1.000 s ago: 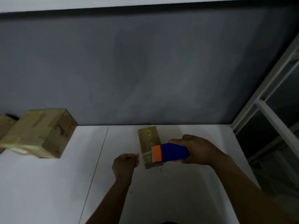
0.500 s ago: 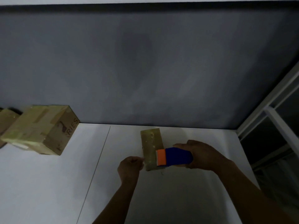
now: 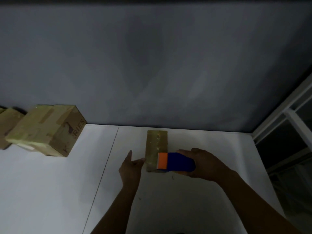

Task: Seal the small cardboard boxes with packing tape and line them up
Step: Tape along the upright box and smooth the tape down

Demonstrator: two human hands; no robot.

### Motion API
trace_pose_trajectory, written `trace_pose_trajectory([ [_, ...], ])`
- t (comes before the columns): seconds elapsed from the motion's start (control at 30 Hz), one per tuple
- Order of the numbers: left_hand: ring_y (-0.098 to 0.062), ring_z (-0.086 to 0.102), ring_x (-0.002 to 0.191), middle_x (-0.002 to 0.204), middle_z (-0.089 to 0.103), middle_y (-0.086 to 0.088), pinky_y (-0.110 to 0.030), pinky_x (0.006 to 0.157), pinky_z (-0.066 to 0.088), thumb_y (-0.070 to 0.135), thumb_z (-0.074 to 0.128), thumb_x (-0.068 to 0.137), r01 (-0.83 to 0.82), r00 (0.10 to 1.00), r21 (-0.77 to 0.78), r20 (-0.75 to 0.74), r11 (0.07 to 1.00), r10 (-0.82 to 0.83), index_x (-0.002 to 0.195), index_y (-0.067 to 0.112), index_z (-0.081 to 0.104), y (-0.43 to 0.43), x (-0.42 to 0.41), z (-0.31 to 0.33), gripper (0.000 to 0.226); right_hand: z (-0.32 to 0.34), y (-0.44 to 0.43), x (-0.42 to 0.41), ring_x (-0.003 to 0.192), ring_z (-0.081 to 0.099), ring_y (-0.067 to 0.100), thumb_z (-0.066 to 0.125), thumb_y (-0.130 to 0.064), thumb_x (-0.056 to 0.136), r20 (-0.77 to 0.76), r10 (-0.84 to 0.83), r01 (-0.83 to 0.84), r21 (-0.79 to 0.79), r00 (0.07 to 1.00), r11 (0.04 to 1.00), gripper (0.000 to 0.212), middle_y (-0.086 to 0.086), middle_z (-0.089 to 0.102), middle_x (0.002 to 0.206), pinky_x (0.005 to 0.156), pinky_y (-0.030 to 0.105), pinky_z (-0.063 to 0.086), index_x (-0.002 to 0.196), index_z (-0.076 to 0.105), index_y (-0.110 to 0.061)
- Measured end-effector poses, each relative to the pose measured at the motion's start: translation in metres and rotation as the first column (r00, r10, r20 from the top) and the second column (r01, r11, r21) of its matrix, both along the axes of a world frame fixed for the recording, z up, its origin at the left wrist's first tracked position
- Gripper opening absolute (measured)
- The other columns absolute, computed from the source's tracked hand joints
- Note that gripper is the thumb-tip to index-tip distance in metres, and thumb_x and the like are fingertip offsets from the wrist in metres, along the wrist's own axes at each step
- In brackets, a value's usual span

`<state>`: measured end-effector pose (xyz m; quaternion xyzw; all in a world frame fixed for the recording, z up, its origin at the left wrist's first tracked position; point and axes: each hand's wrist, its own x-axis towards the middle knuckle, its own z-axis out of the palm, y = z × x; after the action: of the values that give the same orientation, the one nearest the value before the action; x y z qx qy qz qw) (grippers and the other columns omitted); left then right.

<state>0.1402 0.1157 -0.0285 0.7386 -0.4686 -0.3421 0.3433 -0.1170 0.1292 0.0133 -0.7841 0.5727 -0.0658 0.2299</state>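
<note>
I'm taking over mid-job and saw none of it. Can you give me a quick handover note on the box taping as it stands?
Left hand: open, fingers straight, by the small box's near left edge; contact unclear.
Right hand: grips the tape dispenser, orange end over the box's near right corner.
Placement: the small box lies mid white table; a larger box and an edge box stand at far left.
Done: the larger box shows tape strips.
Left: finish taping the small box, then line it up with the others.

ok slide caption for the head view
Taping step: right hand grips a blue-and-orange tape dispenser over a small cardboard box, left hand open beside it.
</note>
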Motion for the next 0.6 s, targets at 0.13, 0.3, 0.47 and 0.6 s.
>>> trace_pose_trajectory([
  [0.13,-0.021,0.059,0.106,0.125,0.059,-0.01,-0.032,0.088,0.049,0.033,0.081,0.072,-0.03,0.994,-0.061,0.103,0.998,0.036,0.129,0.013,0.055,0.0,0.006,0.001,0.066,-0.001,0.003,0.001,0.1,0.053,0.009,0.07,-0.052,0.076,-0.007,-0.007,0.007,-0.007,1.0,1.0,0.082,-0.005,0.054,0.112,0.078,0.017,0.038,0.144,0.026,-0.04],
  [0.3,0.017,0.052,0.069,0.094,0.069,0.012,0.0,0.066,0.043,0.017,0.067,0.087,0.06,0.998,-0.113,0.013,0.992,-0.059,0.099,0.021,0.073,0.016,-0.012,0.006,0.014,0.0,0.005,0.003,0.103,0.053,0.011,0.071,-0.048,0.077,0.015,-0.017,0.017,0.021,1.0,1.0,0.081,-0.002,0.055,0.116,0.081,0.018,0.04,0.144,0.025,-0.039],
  [0.47,0.01,0.053,0.072,0.102,0.072,0.0,0.007,0.06,0.034,0.019,0.063,0.09,0.117,0.991,-0.106,0.085,0.988,-0.108,0.107,0.014,0.072,0.001,-0.007,0.006,0.02,-0.002,0.008,0.006,0.109,0.051,0.013,0.07,-0.05,0.078,-0.02,-0.039,0.039,0.013,0.999,0.999,0.084,-0.003,0.053,0.123,0.083,0.016,0.036,0.145,0.021,-0.04],
  [0.6,-0.005,0.063,0.091,0.112,0.069,-0.005,-0.002,0.076,0.036,0.019,0.065,0.088,0.178,0.98,-0.071,0.101,0.981,-0.171,0.117,0.013,0.067,-0.016,-0.005,0.006,0.029,-0.006,0.01,0.021,0.112,0.05,0.014,0.067,-0.055,0.077,-0.027,-0.028,0.028,0.022,0.999,0.999,0.088,-0.002,0.051,0.125,0.085,0.016,0.036,0.148,0.017,-0.037],
])
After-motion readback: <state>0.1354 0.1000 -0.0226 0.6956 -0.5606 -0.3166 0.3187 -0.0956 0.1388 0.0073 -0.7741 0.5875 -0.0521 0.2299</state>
